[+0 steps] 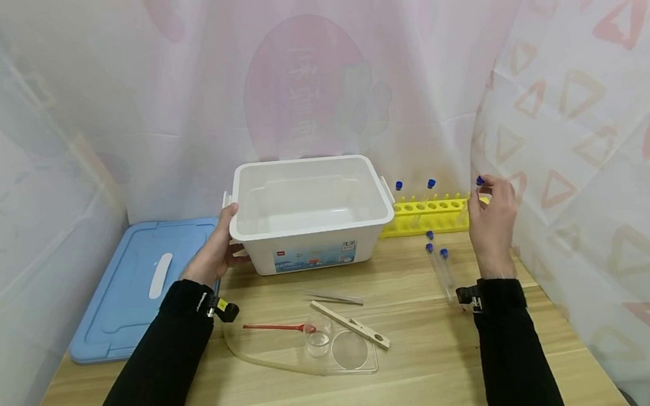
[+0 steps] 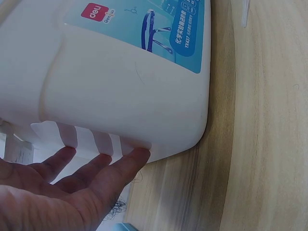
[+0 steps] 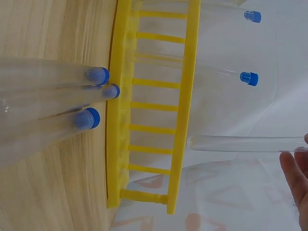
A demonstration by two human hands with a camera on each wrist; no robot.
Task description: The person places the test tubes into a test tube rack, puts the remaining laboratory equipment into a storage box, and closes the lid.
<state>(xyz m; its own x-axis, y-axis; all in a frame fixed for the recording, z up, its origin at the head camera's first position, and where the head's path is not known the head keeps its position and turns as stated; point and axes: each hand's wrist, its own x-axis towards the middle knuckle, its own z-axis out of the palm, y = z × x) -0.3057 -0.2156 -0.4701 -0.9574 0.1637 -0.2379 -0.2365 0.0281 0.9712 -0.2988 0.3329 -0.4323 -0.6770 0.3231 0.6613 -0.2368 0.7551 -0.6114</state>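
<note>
My left hand point(image 1: 213, 248) grips the left end of a white plastic box point(image 1: 317, 242), thumb at the rim by the side handle. In the left wrist view its fingertips rest against the box's outer wall. At the far right, my right hand point(image 1: 495, 220) pinches a clear test tube point(image 3: 240, 144) near its blue cap point(image 1: 480, 180). The tube hangs upright, its rounded bottom right at the top rail of the yellow test tube rack point(image 1: 434, 225). Two blue-capped tubes point(image 3: 249, 78) stand in the rack. Three more capped tubes point(image 1: 441, 270) lie on the table before it.
A blue lid point(image 1: 118, 292) lies at the left. In front of the box are tweezers point(image 1: 336, 298), a wooden test tube clamp point(image 1: 350, 323), a red spoon point(image 1: 272, 327), a small clear beaker point(image 1: 318, 342), a clear plate point(image 1: 365, 367) and beige tubing point(image 1: 257, 362). Curtains hang behind and at both sides.
</note>
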